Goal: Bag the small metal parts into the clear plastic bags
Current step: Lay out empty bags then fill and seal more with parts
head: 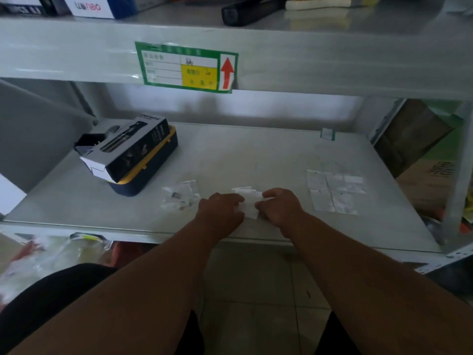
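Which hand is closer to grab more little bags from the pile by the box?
Left. The left hand lies right beside the pile of small bags; the right hand is farther away. Both pinch one clear bag.
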